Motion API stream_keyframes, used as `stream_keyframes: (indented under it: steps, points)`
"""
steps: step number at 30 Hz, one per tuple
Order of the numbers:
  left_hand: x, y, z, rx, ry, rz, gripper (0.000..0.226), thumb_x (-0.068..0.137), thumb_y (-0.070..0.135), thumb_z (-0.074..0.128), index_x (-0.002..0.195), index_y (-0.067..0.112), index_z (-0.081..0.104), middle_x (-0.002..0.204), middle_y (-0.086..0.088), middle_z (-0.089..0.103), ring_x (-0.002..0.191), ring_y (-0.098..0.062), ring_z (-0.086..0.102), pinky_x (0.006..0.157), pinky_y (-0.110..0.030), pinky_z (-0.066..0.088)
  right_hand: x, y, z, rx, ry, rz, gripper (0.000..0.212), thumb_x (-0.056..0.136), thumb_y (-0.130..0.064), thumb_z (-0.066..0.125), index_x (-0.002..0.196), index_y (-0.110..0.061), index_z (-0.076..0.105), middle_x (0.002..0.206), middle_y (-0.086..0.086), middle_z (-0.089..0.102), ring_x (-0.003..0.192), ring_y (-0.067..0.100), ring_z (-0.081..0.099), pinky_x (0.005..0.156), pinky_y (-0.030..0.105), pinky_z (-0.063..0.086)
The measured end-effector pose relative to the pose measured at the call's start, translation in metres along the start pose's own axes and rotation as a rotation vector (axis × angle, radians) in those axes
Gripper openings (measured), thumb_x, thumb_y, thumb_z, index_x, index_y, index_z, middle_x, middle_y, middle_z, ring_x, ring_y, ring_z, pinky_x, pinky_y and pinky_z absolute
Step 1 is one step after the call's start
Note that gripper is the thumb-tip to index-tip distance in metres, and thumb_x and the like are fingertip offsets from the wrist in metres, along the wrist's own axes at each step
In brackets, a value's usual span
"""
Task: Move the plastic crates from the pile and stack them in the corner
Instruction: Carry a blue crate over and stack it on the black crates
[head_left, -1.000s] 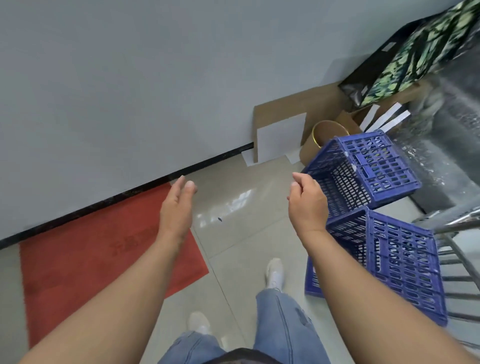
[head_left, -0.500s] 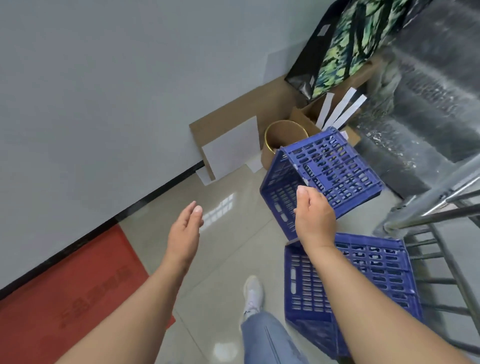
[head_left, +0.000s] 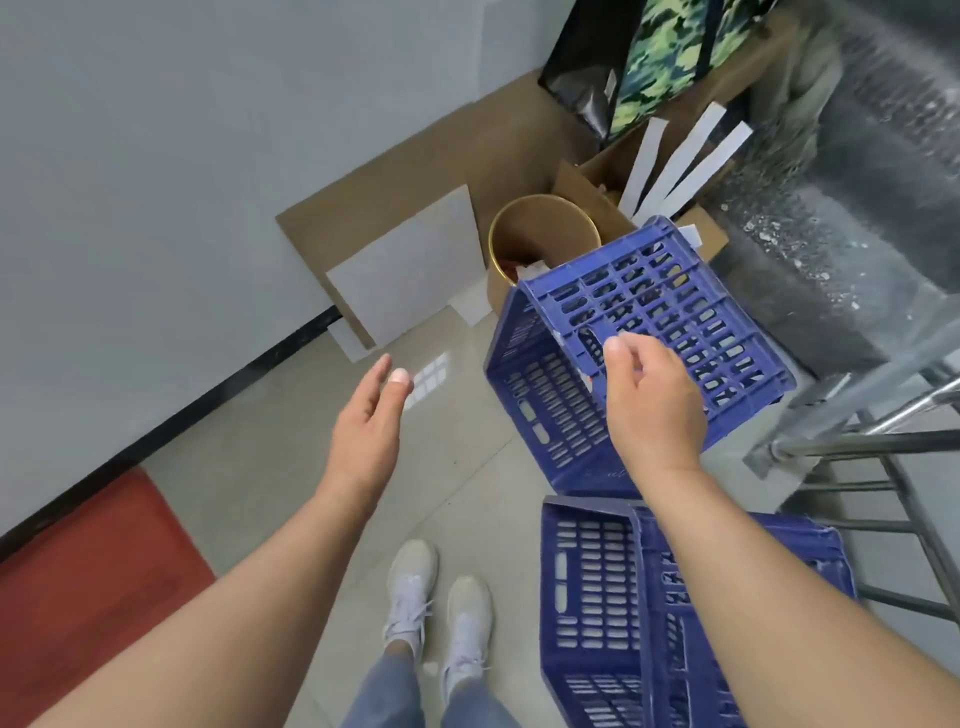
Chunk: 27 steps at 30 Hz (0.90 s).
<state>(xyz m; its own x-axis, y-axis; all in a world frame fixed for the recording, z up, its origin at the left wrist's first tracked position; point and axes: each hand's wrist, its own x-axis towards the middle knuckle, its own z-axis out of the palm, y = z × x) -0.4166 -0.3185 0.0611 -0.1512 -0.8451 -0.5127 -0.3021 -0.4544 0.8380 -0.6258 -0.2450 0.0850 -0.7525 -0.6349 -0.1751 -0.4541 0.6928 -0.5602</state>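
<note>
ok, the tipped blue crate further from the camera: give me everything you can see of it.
The far crate is blue plastic, moulded, with walls and base pierced by rows of slots. It is tipped on edge, its slotted base facing up and toward the camera, and a side wall with handle cut-outs facing left. It sits past the near crate, in front of a round tub and a cardboard box. The right hand overlaps it; contact can't be told.

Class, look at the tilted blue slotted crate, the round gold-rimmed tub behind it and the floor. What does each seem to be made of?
Tilted blue slotted crate: moulded plastic, judging by its uniform colour and ribbed slots.
Round gold-rimmed tub: probably cardboard, matt brown wall, shiny rim.
Floor: glazed tile, glossy reflection and grout lines.
</note>
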Motion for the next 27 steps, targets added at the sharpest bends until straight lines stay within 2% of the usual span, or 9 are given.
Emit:
stream_keyframes:
  steps: [4,6,8,11,15,19,24,27]
  points:
    - [0.033,-0.007,0.018,-0.024,0.03,-0.024,0.054,0.097,0.045,0.038,0.147,0.029,0.028,0.121,0.006,0.061,0.126,-0.01,0.049,0.112,-0.038,0.031,0.027,0.015,0.016,-0.056,-0.031,0.035,0.042,0.099,-0.041,0.025,0.117,-0.021,0.058,0.117,0.002,0.059,0.091,0.015,0.043,0.073,0.032,0.033]
    - [0.05,-0.014,0.025,-0.038,0.05,-0.032,0.054,0.097,0.046,0.037,0.148,0.031,0.026,0.123,0.005,0.06,0.126,-0.011,0.049,0.112,-0.04,0.031,0.041,0.024,0.026,-0.111,-0.063,0.063,0.048,0.097,-0.047,0.023,0.12,-0.021,0.055,0.118,0.003,0.058,0.095,0.019,0.047,0.074,0.035,0.036]
    - [0.065,-0.024,0.028,-0.043,0.066,-0.044,0.053,0.097,0.047,0.036,0.147,0.032,0.026,0.128,0.002,0.059,0.125,-0.012,0.05,0.112,-0.041,0.031,0.054,0.031,0.037,-0.181,-0.115,0.096,0.054,0.095,-0.054,0.021,0.127,-0.022,0.05,0.123,0.005,0.055,0.107,0.025,0.051,0.082,0.039,0.041]
    - [0.083,-0.042,0.032,-0.032,0.082,-0.066,0.052,0.097,0.045,0.035,0.147,0.031,0.027,0.132,-0.002,0.058,0.123,-0.013,0.051,0.111,-0.041,0.032,0.068,0.037,0.051,-0.321,-0.196,0.101,0.06,0.095,-0.058,0.02,0.14,-0.024,0.038,0.134,0.01,0.049,0.121,0.03,0.046,0.092,0.044,0.038]
    - [0.098,-0.065,0.043,-0.038,0.07,-0.099,0.051,0.099,0.042,0.034,0.147,0.028,0.027,0.133,-0.005,0.057,0.123,-0.015,0.051,0.108,-0.037,0.035,0.075,0.042,0.074,-0.418,-0.275,0.085,0.062,0.095,-0.057,0.021,0.141,-0.019,0.037,0.136,0.014,0.047,0.123,0.033,0.043,0.095,0.044,0.036]
    - [0.113,-0.09,0.053,-0.022,0.048,-0.115,0.05,0.099,0.042,0.032,0.147,0.027,0.028,0.134,-0.004,0.056,0.125,-0.017,0.049,0.109,-0.039,0.035,0.078,0.052,0.097,-0.447,-0.224,0.106,0.057,0.096,-0.055,0.027,0.137,-0.019,0.041,0.132,0.015,0.046,0.123,0.032,0.039,0.098,0.043,0.033]
    - [0.129,-0.116,0.061,-0.009,0.033,-0.132,0.05,0.099,0.043,0.032,0.147,0.027,0.029,0.134,-0.004,0.056,0.122,-0.017,0.05,0.107,-0.04,0.037,0.079,0.07,0.12,-0.426,-0.203,0.158,0.055,0.097,-0.051,0.03,0.144,-0.021,0.029,0.135,0.017,0.048,0.124,0.034,0.041,0.1,0.044,0.033]
    - [0.139,-0.129,0.063,0.005,0.013,-0.139,0.051,0.099,0.044,0.031,0.147,0.027,0.03,0.135,-0.003,0.055,0.121,-0.018,0.051,0.106,-0.042,0.039,0.084,0.069,0.13,-0.427,-0.15,0.131,0.054,0.097,-0.05,0.028,0.139,-0.016,0.032,0.131,0.018,0.05,0.12,0.034,0.044,0.096,0.044,0.034]
